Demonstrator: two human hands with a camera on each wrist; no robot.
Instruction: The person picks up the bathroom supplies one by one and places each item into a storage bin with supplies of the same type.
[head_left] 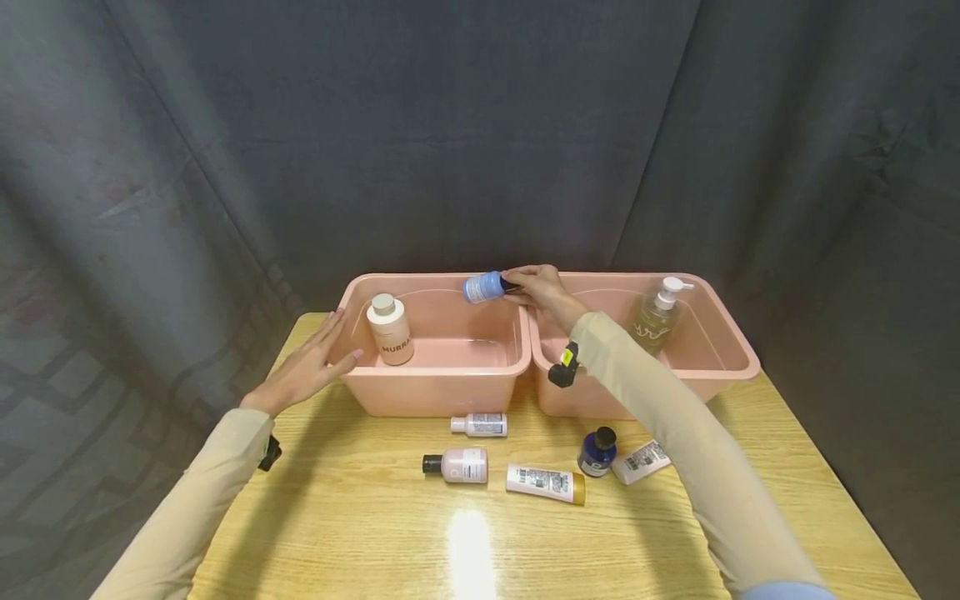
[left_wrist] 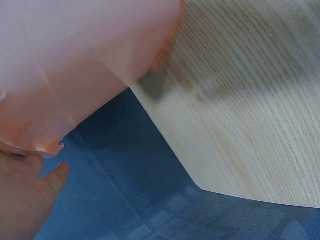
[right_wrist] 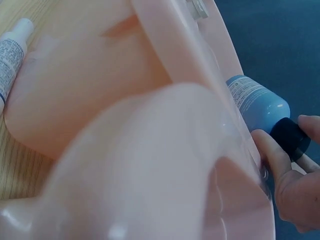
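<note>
My right hand [head_left: 542, 289] pinches a blue bottle [head_left: 482, 287] by its black cap, tilted over the right side of the left pink bin [head_left: 435, 392]. The right wrist view shows the thumb and fingers about the cap [right_wrist: 291, 139], with the blue bottle [right_wrist: 257, 102] pointing away from the hand. My left hand [head_left: 311, 367] rests on the left rim of that bin, fingers straight. In the left wrist view the left hand [left_wrist: 27, 195] is partly cut off beside the pink bin [left_wrist: 75, 60]. A white bottle [head_left: 392, 329] with a grey cap stands inside the left bin.
A second pink bin [head_left: 585, 404] adjoins on the right, holding a clear pump bottle [head_left: 654, 321]. In front lie a small white bottle [head_left: 480, 425], a pink bottle [head_left: 463, 465], a gold-capped tube [head_left: 544, 482] and a white tube [head_left: 642, 462]. A dark blue bottle [head_left: 597, 452] stands upright.
</note>
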